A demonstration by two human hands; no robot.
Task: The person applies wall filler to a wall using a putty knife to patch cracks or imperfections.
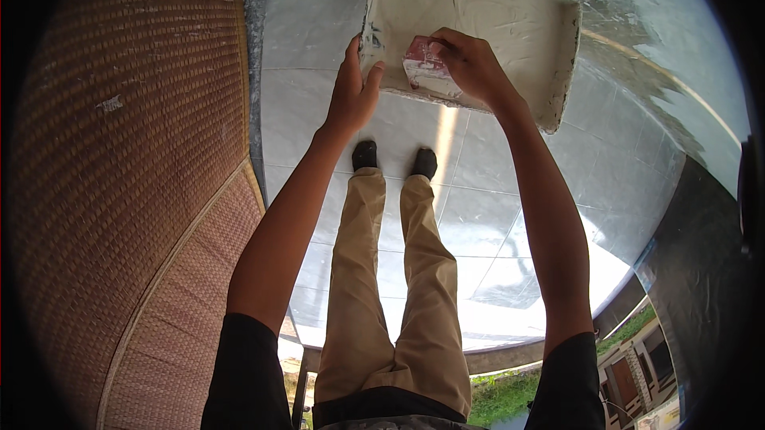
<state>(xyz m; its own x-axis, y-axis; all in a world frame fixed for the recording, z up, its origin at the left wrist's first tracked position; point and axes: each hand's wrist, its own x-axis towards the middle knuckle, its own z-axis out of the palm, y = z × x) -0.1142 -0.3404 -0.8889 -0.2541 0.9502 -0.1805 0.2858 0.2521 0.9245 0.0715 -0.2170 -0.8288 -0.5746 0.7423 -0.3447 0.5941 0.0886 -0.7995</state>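
Observation:
A wide shallow tray (566,71) with crusted edges holds a spread of wet, cream-coloured paste that looks like plaster or putty. My left hand (355,97) grips the tray's left side, thumb on the inner side and fingers round the outside. In my right hand (472,67) is a flat red scraper (420,59), pinched at its upper edge. Whitish paste is smeared over the scraper's lower part. It stands tilted inside the tray, close to the near wall, and my palm hides its right end.
Beneath the tray spreads a grey tiled floor (478,163), where my feet in dark socks stand. A woven brown mat wall (143,111) rises along the left. To the right runs a grey, patchy wall surface (645,31). A dark sheet (701,270) hangs at the lower right.

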